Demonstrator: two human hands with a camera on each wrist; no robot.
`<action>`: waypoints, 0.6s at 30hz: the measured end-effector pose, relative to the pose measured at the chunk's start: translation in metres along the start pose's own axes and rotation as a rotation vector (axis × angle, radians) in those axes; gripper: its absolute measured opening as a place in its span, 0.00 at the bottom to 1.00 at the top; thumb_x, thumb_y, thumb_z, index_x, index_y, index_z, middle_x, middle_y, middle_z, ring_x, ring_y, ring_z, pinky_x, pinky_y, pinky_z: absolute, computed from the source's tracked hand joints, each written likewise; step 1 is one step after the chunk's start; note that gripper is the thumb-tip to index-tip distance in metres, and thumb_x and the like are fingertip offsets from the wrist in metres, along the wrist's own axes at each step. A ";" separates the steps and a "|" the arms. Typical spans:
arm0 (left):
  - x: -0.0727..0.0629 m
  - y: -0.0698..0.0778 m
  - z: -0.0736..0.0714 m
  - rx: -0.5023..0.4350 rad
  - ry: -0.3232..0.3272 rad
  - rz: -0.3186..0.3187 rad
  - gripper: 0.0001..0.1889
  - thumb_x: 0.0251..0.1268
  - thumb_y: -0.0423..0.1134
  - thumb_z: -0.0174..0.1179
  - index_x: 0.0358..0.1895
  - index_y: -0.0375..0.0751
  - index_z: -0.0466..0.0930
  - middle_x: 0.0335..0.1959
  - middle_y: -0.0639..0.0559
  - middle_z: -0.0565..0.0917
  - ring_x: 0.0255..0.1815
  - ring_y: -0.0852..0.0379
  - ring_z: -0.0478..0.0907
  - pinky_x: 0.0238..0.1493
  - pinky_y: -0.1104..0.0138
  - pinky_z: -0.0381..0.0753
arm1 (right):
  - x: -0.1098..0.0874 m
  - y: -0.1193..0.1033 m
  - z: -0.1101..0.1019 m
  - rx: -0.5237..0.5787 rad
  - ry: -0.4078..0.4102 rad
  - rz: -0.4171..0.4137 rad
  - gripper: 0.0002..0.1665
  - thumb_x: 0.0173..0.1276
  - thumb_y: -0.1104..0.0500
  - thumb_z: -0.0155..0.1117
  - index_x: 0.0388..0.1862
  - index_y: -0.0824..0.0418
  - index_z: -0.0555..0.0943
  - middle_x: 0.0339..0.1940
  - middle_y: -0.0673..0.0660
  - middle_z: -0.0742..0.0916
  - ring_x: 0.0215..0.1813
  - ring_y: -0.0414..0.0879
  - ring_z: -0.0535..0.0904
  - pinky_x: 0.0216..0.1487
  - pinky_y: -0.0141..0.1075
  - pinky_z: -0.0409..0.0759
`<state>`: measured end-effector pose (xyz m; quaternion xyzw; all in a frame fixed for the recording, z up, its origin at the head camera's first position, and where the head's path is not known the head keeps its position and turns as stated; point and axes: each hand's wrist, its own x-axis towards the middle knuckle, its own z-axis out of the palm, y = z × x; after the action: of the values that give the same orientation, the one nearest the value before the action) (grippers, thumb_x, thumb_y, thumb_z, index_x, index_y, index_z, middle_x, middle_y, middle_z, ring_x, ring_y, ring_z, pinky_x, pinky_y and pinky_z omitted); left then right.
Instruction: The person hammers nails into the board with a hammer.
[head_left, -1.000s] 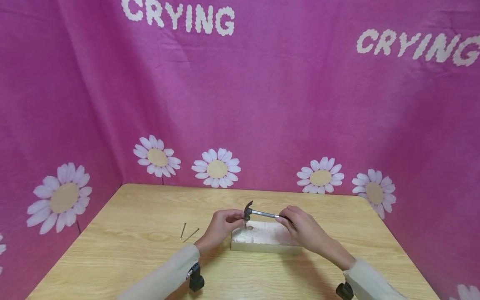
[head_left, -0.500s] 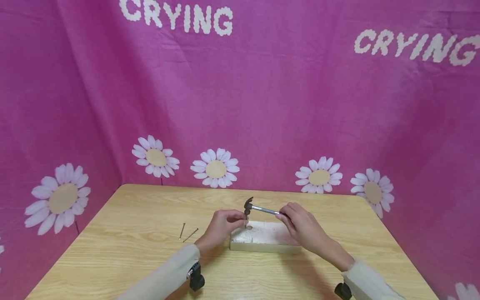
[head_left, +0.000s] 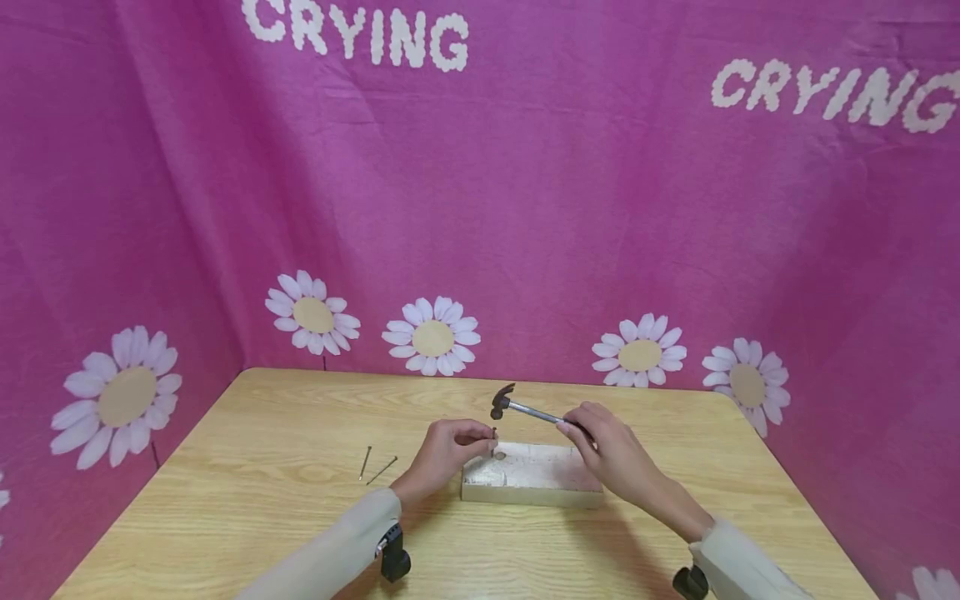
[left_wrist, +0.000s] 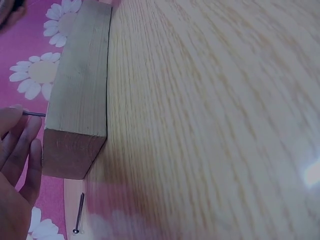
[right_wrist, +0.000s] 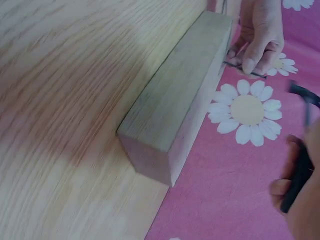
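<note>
My left hand (head_left: 444, 450) pinches a nail (left_wrist: 34, 114) between thumb and fingertips. The nail stands upright, its point at the top face of a wooden block (head_left: 536, 471) near the left end. A small claw hammer (head_left: 534, 412) with a metal shaft is gripped by its dark handle in my right hand (head_left: 617, 446). The hammer's head hangs a little above the nail head, apart from it. In the right wrist view the black handle (right_wrist: 298, 175) shows within the curled fingers.
Two loose nails (head_left: 381, 470) lie on the wood-grain table (head_left: 300, 517), left of the block; one loose nail (left_wrist: 79, 214) shows in the left wrist view. A pink curtain (head_left: 517, 208) with daisies hangs behind the table.
The hammer head has risen from beside the left fingertips to above the nail, the right hand lifting slightly with it. The left hand and the block have stayed in place.
</note>
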<state>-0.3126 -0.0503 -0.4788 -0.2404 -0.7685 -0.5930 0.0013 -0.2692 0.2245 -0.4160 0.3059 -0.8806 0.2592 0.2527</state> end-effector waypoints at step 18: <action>0.002 0.006 -0.004 0.004 -0.054 0.001 0.09 0.71 0.31 0.68 0.49 0.30 0.88 0.47 0.40 0.91 0.45 0.48 0.88 0.45 0.75 0.83 | 0.007 -0.002 -0.006 0.049 0.091 -0.039 0.07 0.75 0.68 0.65 0.39 0.56 0.83 0.30 0.44 0.76 0.33 0.35 0.68 0.30 0.29 0.70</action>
<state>-0.3135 -0.0515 -0.4716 -0.2570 -0.7694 -0.5845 -0.0186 -0.2715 0.2241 -0.4067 0.3172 -0.8554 0.2893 0.2898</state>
